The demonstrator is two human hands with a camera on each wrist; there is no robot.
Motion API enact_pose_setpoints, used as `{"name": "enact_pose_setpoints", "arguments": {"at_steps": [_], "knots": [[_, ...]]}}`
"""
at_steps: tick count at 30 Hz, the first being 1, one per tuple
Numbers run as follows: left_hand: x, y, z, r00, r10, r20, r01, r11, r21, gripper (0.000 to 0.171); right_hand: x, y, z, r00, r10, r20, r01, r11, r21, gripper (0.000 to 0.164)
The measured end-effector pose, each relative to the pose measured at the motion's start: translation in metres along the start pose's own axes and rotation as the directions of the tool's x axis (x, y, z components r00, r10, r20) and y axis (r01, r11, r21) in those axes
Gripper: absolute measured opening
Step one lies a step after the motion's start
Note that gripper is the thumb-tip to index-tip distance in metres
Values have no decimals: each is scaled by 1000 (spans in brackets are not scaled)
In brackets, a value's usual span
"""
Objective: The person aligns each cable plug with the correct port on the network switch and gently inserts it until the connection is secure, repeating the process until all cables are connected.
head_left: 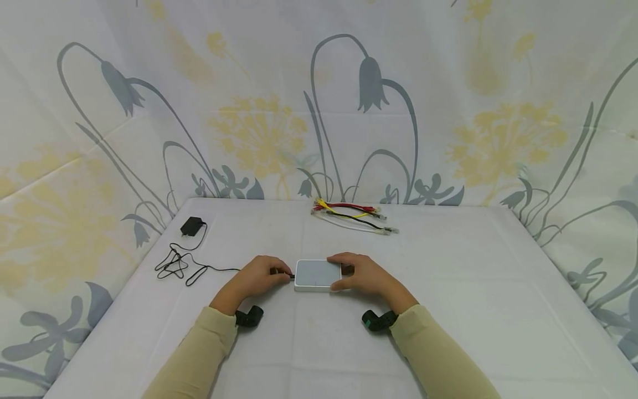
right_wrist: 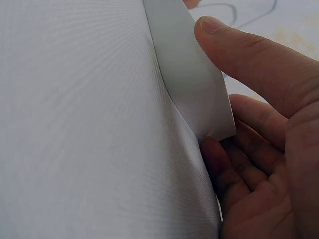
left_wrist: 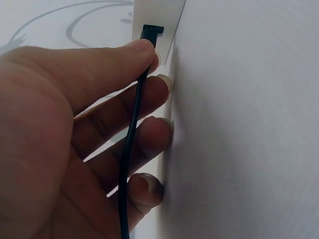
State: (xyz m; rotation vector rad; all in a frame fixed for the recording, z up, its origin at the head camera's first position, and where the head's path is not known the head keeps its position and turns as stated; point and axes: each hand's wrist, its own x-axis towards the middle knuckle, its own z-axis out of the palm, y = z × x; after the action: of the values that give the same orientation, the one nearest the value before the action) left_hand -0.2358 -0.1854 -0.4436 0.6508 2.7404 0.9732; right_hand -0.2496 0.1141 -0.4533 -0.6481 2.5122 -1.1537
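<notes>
A small flat box with white sides and a grey top lies on the table in front of me. Between thumb and index finger, my left hand pinches the black plug of a thin cord. The plug's end is at the dark port in the box's left side, and the cord runs down past the other fingers. At the box's right end, my right hand grips it, with the thumb on the near edge and a finger at the far corner.
The cord leads left in loose loops to a black power adapter at the table's far left. Several short network cables, red, yellow, black and white, lie at the back middle. Floral cloth hangs behind the table.
</notes>
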Motion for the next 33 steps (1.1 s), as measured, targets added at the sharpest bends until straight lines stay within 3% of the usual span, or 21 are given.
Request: {"name": "enact_pose_setpoints", "arguments": {"at_steps": [33], "knots": [[3, 5, 5, 1000, -8, -1, 8, 1000, -22, 10, 0, -6, 0, 1000, 25, -2, -25, 1000, 11, 69]]}}
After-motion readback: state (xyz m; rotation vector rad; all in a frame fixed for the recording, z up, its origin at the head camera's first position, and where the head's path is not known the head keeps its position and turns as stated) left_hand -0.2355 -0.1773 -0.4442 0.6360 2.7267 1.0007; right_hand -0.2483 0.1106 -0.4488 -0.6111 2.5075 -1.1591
